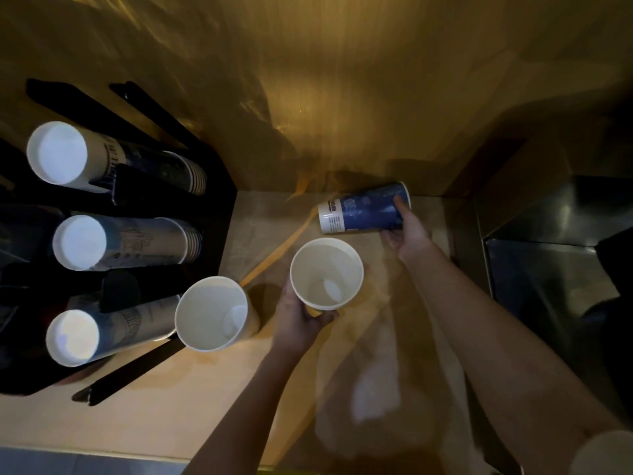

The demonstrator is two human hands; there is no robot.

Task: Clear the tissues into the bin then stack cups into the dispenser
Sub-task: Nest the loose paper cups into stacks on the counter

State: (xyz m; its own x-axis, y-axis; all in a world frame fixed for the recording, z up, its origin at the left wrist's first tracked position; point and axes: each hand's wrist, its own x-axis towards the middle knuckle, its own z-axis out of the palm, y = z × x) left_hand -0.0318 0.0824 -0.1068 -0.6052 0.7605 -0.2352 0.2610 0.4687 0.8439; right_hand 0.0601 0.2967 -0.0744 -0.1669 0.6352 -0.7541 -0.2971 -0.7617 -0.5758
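My left hand (297,315) grips an upright white paper cup (326,273) from below, its mouth open toward me. My right hand (407,231) holds a blue-and-white paper cup (363,209) lying on its side near the back wall, fingers around its wide end. Another upright white cup (211,313) stands on the counter just left of my left hand, against the dispenser. The black cup dispenser (212,214) at the left holds three slanted stacks of cups (113,162), their bases facing me.
The beige counter (191,399) runs to a front edge at the bottom. A golden reflective wall (308,97) stands behind. A steel bin opening or sink (548,269) sits at the right. A pale blurred reflection lies on the counter between my arms.
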